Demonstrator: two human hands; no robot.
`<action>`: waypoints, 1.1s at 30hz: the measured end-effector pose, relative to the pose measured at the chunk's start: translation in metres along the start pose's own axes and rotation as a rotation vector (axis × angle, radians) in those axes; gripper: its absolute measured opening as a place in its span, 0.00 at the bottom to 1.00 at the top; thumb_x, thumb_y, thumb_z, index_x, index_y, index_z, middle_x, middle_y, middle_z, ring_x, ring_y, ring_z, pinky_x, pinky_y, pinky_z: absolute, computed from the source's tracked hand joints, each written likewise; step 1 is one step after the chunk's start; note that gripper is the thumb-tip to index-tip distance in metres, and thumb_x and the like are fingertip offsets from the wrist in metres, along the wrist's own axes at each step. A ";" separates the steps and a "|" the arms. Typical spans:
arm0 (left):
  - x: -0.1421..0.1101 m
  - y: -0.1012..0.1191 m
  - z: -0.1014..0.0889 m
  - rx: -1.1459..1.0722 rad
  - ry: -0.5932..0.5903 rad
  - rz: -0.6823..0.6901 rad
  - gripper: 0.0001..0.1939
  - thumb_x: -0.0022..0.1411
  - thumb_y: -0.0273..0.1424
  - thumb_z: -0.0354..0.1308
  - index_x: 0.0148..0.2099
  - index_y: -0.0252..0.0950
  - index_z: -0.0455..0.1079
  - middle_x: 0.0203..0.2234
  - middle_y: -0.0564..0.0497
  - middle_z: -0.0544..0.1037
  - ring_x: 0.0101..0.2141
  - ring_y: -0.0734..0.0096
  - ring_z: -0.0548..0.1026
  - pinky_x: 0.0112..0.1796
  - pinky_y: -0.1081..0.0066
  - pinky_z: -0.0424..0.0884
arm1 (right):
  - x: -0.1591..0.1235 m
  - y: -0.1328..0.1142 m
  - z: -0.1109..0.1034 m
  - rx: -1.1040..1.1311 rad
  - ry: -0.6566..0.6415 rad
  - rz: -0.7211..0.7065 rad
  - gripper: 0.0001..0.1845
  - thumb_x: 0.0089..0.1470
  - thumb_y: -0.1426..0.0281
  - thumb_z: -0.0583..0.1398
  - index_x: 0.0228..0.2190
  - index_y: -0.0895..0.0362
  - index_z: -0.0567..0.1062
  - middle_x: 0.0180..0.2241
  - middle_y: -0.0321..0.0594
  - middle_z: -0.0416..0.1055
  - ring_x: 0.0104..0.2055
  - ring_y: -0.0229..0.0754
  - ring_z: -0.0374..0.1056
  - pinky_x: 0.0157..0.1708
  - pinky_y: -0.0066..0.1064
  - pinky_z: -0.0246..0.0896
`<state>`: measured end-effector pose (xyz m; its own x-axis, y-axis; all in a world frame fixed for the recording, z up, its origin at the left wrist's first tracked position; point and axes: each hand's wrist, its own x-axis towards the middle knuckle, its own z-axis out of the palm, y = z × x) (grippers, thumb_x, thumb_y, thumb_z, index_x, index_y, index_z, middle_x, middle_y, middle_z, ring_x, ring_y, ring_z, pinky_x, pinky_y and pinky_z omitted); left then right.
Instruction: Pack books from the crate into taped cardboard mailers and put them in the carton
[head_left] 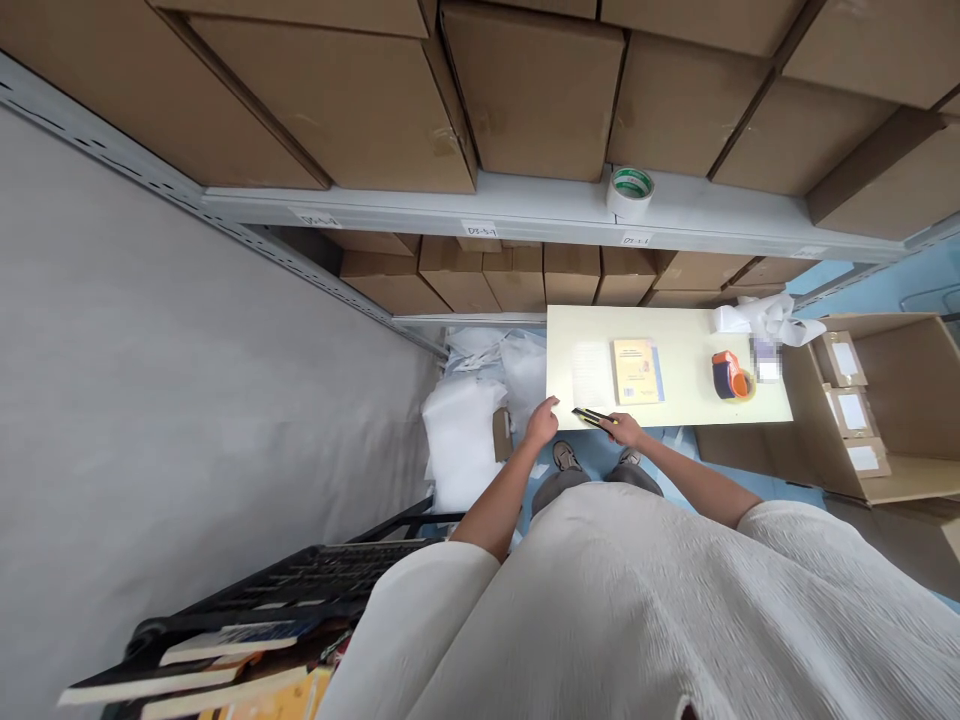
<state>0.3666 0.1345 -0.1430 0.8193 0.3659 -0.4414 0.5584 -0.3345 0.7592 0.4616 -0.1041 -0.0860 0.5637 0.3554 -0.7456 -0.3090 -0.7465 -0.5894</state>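
Observation:
My right hand [624,429] holds a black and yellow utility knife [595,416] just over the front edge of a pale table [690,405]. The knife points left, toward my left hand. My left hand [543,421] is at the table's front left corner, its fingers drawn together; what they hold, if anything, is hidden. Beyond the knife lies a yellow book [637,372] with a blue strip along its right side. To the left of the book is a whitish printed sheet [592,374], faint against the tabletop.
An orange and navy tape dispenser [727,377] and crumpled white wrapping [776,320] are on the table's right part. An open carton [919,400] holding small boxes stands right. White packing bags [461,430] lie left, a black crate [300,585] with books behind. A tape roll [631,194] sits on the shelf.

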 end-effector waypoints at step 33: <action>0.052 0.103 0.089 0.446 0.210 0.071 0.23 0.67 0.23 0.52 0.61 0.35 0.75 0.67 0.36 0.74 0.68 0.50 0.71 0.68 0.54 0.67 | -0.003 -0.099 -0.420 -0.244 0.836 -0.885 0.26 0.71 0.53 0.54 0.62 0.51 0.70 0.59 0.50 0.74 0.59 0.57 0.69 0.61 0.51 0.64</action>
<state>0.4784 0.0416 -0.1299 0.8393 0.4803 -0.2549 0.5406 -0.6872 0.4852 0.8124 -0.2672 0.1049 0.8484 0.3892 0.3587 0.5264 -0.5498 -0.6486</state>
